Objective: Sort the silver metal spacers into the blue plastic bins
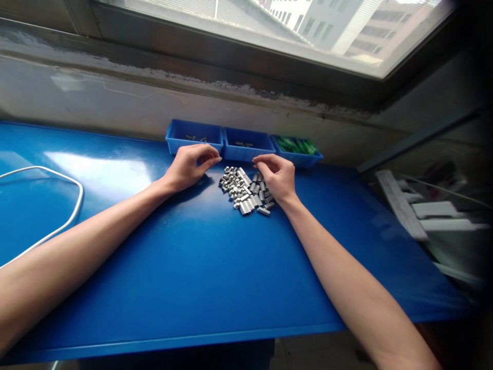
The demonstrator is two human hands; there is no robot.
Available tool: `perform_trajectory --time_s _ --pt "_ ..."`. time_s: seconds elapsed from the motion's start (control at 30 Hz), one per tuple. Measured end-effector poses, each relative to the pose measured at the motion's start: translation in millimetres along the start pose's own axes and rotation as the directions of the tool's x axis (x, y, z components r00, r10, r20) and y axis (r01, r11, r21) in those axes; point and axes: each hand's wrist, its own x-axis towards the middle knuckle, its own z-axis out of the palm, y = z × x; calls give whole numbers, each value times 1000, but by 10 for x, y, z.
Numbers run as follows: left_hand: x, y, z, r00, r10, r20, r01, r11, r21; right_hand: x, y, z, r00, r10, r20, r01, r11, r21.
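My left hand point(191, 165) hovers left of the metal pile, near the front of the left blue bin. Thumb and forefinger come together in a pinch, and whatever may be between them is too small to make out. Over the right edge of the pile, my right hand point(279, 176) is pinched as well, its fingertips pointing left; I cannot make out anything in them. Between and below the hands lies a heap of small silvery metal pieces point(249, 204). Short nut-like bits point(231, 181) gather on its left side, longer hexagonal spacers on its right.
Behind the hands stand a left blue bin point(173, 145) with a few small pieces, a middle blue bin point(239, 153) with some metal parts, and a right bin of green packets point(296, 145). A white cable point(79, 198) curves across the blue table point(215, 288) at left.
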Motion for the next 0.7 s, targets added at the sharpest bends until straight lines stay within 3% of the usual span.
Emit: perform_trajectory --time_s 0.1,0.23,0.37,0.47,0.6,0.7 --pt "9 -11 -1 961 -136 -240 105 985 -137 0 -13 -9 1000 6 3 -6 1000 -18" --pt "20 -94 23 912 -250 -325 157 945 -285 -5 -53 -11 1000 1 7 0 985 -171" --pt "12 -85 36 932 -228 -281 137 941 -309 -13 -74 4 998 -25 50 42 935 -352" --pt "0 -2 22 959 -174 -224 121 965 -233 -7 -78 -3 998 -11 57 36 890 -455" --pt "-10 76 0 997 -43 -66 37 995 -92 1 -102 -48 992 95 80 -41 856 -516" --pt "-13 90 -10 996 45 74 -43 999 -29 -11 -123 -59 990 97 99 -38 875 -482"
